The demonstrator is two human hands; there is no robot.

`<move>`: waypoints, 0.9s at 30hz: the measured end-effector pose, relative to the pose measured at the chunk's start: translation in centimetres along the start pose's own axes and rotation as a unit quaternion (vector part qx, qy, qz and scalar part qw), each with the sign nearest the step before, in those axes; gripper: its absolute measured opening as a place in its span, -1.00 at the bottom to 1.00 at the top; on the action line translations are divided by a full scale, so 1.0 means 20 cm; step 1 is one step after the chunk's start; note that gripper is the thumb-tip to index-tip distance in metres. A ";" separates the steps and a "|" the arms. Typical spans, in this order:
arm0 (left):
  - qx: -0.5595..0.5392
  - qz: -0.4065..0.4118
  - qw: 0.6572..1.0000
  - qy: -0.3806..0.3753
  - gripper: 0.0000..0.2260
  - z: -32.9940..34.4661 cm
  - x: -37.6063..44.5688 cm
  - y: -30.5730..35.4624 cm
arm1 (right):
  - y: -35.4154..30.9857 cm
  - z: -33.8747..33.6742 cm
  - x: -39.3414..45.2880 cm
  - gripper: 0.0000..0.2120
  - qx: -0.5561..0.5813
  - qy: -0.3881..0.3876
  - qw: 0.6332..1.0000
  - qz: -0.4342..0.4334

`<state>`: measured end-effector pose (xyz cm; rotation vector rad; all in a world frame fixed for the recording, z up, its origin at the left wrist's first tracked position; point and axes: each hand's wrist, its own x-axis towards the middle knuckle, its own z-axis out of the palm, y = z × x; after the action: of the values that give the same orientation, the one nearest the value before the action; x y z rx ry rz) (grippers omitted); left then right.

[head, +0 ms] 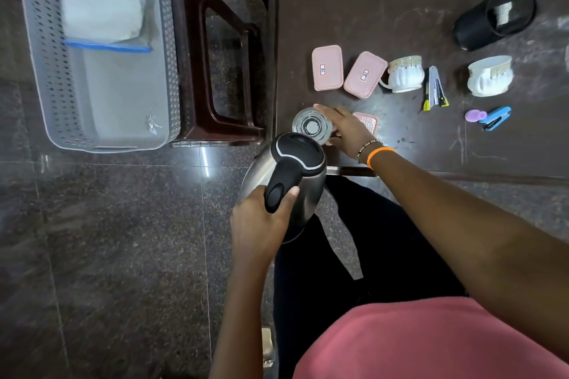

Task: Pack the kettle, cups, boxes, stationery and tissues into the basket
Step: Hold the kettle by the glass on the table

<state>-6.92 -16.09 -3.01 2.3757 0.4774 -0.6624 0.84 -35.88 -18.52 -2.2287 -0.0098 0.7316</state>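
Observation:
My left hand [261,218] grips the black handle of the steel kettle [292,169], held in the air off the table's near left corner. My right hand [345,128] is wrapped around a clear glass [312,126] standing on the table. A third pink box [368,121] lies partly hidden behind that hand. Two pink boxes [327,68] [365,74], two white cups [405,74] [489,75], a stapler with a cutter [434,88], a blue stapler [495,118] and a purple eraser [475,115] lie on the table. The grey basket [40,71] at the left holds a pack of tissues [101,15].
The basket rests on the floor beside a dark brown stool [221,71], which stands between it and the dark table [400,9]. A black mesh holder [492,17] lies on its side at the table's far right. My legs are below the table edge.

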 end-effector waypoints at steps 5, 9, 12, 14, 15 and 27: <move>0.011 -0.005 1.000 0.009 -0.57 0.02 0.04 0.01 | 0.01 -0.01 0.00 -0.26 0.006 -0.001 1.000 0.016; 0.015 -0.007 1.000 0.007 -0.57 0.02 0.06 -0.01 | 0.01 -0.01 0.01 -0.26 0.009 -0.010 1.000 0.024; 0.028 -0.005 1.000 0.000 -0.57 0.02 0.07 -0.01 | 0.02 -0.01 0.01 -0.26 0.016 -0.015 0.999 0.025; 0.024 0.000 1.000 -0.007 -0.58 0.03 0.08 0.00 | 0.02 -0.01 0.01 -0.27 0.018 -0.017 0.999 0.030; 0.021 0.000 1.000 -0.011 -0.58 0.03 0.08 0.01 | 0.03 -0.01 0.02 -0.26 0.018 -0.019 0.999 0.033; 0.018 -0.022 1.000 -0.011 -0.58 0.06 0.09 0.06 | 0.04 -0.01 0.01 -0.25 0.025 -0.015 0.999 0.037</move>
<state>-5.24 -17.47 -4.20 2.3943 0.5146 -0.7214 0.95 -36.54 -19.17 -2.1803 0.0764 0.7965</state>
